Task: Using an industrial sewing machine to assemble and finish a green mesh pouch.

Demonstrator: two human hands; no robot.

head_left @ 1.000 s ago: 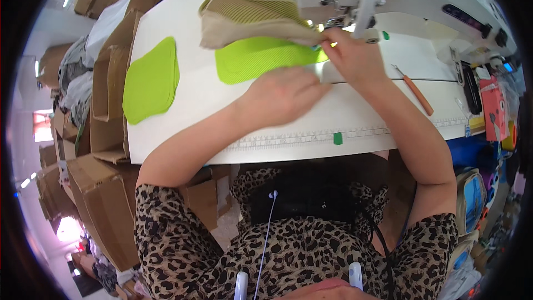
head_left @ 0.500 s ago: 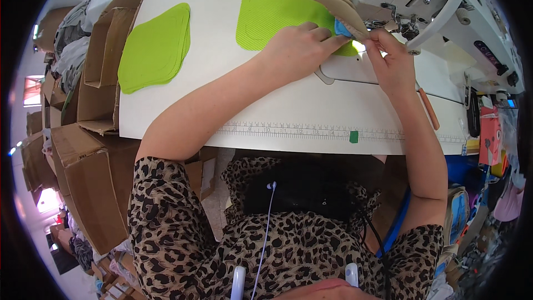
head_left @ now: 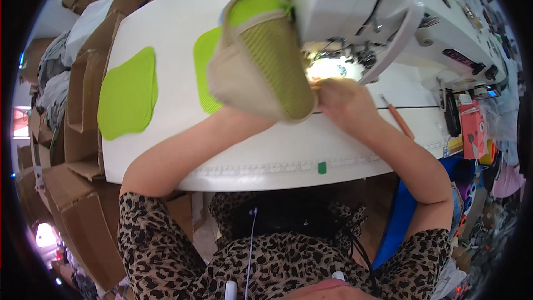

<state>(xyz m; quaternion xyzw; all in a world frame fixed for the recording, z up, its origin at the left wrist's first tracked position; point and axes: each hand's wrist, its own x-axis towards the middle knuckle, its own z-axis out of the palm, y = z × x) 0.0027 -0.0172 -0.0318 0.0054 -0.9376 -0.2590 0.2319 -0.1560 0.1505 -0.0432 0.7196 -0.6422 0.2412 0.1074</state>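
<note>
A beige fabric piece with an olive mesh panel and a lime-green lining stands raised and curved like a pouch in front of the sewing machine. My left hand reaches behind its lower edge; its fingers are hidden there. My right hand is closed at the right edge of the piece, just below the lit needle area. Motion smears its fingertips somewhat. Partly covered by the raised piece, a lime-green textured sheet lies on the white table.
More lime-green cut pieces are stacked at the table's left. An orange-handled tool lies right of my right hand. A measuring scale runs along the front edge. Cardboard boxes crowd the left side; a pink box stands at right.
The fabric piece has swung down and left towards me, showing its mesh panel and green lining. My left hand has gone behind it. The view has shifted, too.
</note>
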